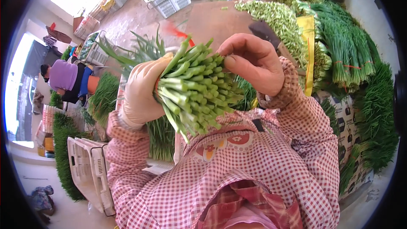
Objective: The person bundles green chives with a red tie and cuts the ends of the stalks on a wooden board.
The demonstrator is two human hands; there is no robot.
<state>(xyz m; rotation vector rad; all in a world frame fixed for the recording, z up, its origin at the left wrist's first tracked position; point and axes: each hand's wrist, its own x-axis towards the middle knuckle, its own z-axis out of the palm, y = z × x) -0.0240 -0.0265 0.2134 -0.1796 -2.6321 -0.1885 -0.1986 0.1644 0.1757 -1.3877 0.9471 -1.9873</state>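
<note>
My left hand (141, 92), in a pale glove, grips a thick bunch of green stalks (194, 86) that look like chives. Their cut ends face me and to the right, while the leaves trail off behind the glove. A thin red band shows on the bunch beside the glove, and a blurred red strip (179, 32) sticks up behind it. Bare and curled, my right hand (254, 60) has thumb and forefinger close together against the upper right stalk ends. Whether a stalk is pinched between those fingertips is unclear.
Beyond my right hand, a cleaver (265, 33) lies on a brown board (206, 19) beside a heap of cut stem ends (273, 16). Banded green bunches (346, 47) are stacked at right. White crates (171, 1) stand ahead and at lower left (84, 162). A person (65, 74) bends at far left.
</note>
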